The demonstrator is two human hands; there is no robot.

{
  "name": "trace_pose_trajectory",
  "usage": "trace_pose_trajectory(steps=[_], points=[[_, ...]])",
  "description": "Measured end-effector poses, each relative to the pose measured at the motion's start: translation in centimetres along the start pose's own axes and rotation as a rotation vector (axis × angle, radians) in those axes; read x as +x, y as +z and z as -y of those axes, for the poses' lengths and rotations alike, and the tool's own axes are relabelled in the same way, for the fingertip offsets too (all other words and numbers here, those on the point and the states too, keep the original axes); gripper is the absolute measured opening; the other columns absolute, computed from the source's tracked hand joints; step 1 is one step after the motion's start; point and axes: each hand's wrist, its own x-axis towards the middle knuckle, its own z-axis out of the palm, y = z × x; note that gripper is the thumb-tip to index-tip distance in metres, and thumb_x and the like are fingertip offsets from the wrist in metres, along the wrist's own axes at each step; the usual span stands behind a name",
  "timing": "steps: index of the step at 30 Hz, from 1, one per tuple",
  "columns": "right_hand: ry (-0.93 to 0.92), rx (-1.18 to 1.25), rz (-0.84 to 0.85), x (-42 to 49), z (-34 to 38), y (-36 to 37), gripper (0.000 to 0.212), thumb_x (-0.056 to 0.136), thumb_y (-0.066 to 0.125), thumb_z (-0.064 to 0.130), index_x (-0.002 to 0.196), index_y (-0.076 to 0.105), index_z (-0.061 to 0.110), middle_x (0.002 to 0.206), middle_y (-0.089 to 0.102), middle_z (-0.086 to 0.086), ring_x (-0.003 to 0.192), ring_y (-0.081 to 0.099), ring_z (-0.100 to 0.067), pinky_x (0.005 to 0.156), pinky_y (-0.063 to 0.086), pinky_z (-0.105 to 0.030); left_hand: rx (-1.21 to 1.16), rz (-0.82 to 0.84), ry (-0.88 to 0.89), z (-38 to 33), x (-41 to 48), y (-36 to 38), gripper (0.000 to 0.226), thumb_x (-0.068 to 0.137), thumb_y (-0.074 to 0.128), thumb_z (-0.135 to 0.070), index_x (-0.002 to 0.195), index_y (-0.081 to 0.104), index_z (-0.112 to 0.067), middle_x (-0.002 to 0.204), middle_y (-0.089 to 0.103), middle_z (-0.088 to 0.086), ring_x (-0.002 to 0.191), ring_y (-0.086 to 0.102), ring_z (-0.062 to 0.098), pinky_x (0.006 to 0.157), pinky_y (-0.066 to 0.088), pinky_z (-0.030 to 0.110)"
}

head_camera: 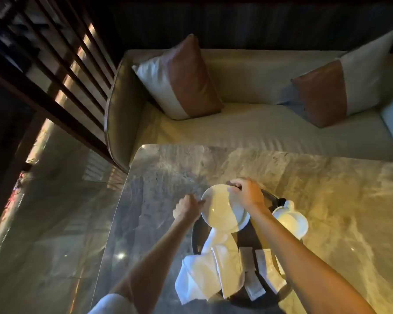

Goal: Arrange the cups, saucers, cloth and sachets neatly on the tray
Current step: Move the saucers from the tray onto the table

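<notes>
A dark round tray (pixel 270 198) lies on the marble table. My left hand (pixel 187 208) grips the left edge of a white saucer (pixel 216 209), which is tilted above the tray's far left part. A second saucer (pixel 241 215) sits partly under it, and my right hand (pixel 247 193) holds its top edge. A white cup (pixel 292 219) lies on the tray's right side beyond my right forearm. A crumpled white cloth (pixel 202 270) hangs over the tray's near left rim. Several sachets (pixel 247 260) lie on the near part of the tray.
The marble table (pixel 327 189) stretches to the right and far side. Behind it stands a cream sofa (pixel 247 130) with two brown-and-white cushions (pixel 182 80). A glossy floor lies to the left, beside a dark slatted screen (pixel 61 71).
</notes>
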Motion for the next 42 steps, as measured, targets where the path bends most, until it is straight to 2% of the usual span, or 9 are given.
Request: trace_pose_trajectory(steps=[5,12,17,24,27,31,35,38,42], points=[[-0.033,-0.043,0.129,2.7,0.1,0.5,0.021,0.087,0.067,0.027,0.105,0.076,0.022,0.107,0.073,-0.002,0.1,0.065,-0.019,0.088,0.054,-0.036,-0.216,0.189,-0.132,1.1,0.1,2.8,0.048,0.084,0.061,-0.047,0.102,0.068,-0.003,0.097,0.075,0.016,0.081,0.073,0.033,0.083,0.06,0.045],[-0.091,-0.003,0.081,2.9,-0.5,1.8,0.013,0.086,0.066,0.012,0.093,0.076,0.017,0.091,0.075,0.001,0.087,0.066,-0.016,0.074,0.052,-0.028,-0.365,0.135,-0.177,2.6,-0.7,5.1,0.031,0.085,0.058,-0.035,0.089,0.069,-0.006,0.091,0.074,0.015,0.084,0.071,0.038,0.081,0.059,0.045],[-0.097,0.025,0.012,2.1,-0.6,2.5,0.011,0.089,0.065,0.015,0.092,0.073,0.022,0.096,0.07,0.003,0.094,0.06,-0.017,0.076,0.051,-0.032,-0.618,0.183,-0.231,3.3,-1.5,6.5,0.02,0.084,0.062,-0.017,0.064,0.062,-0.014,0.071,0.07,0.014,0.055,0.065,0.032,0.066,0.062,0.049],[-0.035,0.013,-0.049,1.4,-0.3,3.0,0.014,0.094,0.061,0.016,0.101,0.07,0.021,0.104,0.069,0.002,0.105,0.055,-0.021,0.077,0.045,-0.028,-0.773,0.112,-0.207,2.4,-1.7,6.7,0.021,0.093,0.053,-0.011,0.071,0.055,-0.012,0.069,0.062,0.013,0.039,0.06,0.019,0.047,0.057,0.03],[-0.069,-0.066,-0.115,1.1,0.2,2.3,0.014,0.092,0.064,0.019,0.102,0.073,0.022,0.104,0.072,0.001,0.107,0.052,-0.023,0.083,0.047,-0.034,-0.671,0.079,-0.136,2.1,-2.1,6.1,0.014,0.093,0.048,-0.008,0.084,0.059,-0.009,0.074,0.065,0.008,0.048,0.063,0.02,0.059,0.06,0.032],[-0.129,0.059,-0.134,0.4,2.0,1.5,0.016,0.093,0.061,0.015,0.105,0.072,0.015,0.105,0.071,-0.002,0.102,0.056,-0.02,0.084,0.047,-0.031,-0.605,0.04,-0.011,2.6,-2.8,3.2,0.018,0.073,0.045,-0.011,0.057,0.037,-0.017,0.046,0.053,-0.005,0.05,0.061,0.027,0.058,0.05,0.033],[-0.067,0.205,-0.081,-1.0,4.6,2.4,0.012,0.09,0.064,0.014,0.1,0.071,0.013,0.093,0.069,0.003,0.089,0.062,-0.015,0.078,0.044,-0.027,-0.682,-0.088,-0.005,5.6,-1.6,-0.5,0.013,0.083,0.05,-0.018,0.077,0.058,-0.009,0.083,0.068,0.016,0.076,0.069,0.034,0.068,0.06,0.049],[0.022,0.253,0.014,-2.6,6.2,5.5,0.013,0.087,0.066,0.014,0.099,0.072,0.012,0.093,0.072,-0.003,0.089,0.065,-0.019,0.08,0.047,-0.03,-0.815,-0.177,-0.033,10.5,0.2,-2.4,0.008,0.094,0.057,-0.012,0.089,0.059,-0.006,0.089,0.064,0.02,0.076,0.066,0.033,0.065,0.059,0.057],[0.241,0.413,0.157,-5.2,7.9,11.6,0.017,0.086,0.062,0.005,0.101,0.071,0.006,0.1,0.073,-0.016,0.093,0.07,-0.033,0.086,0.057,-0.051,-0.783,-0.211,-0.036,16.7,1.7,-4.5,0.01,0.089,0.062,0.0,0.096,0.068,-0.005,0.09,0.071,0.022,0.076,0.064,0.029,0.076,0.055,0.057]])
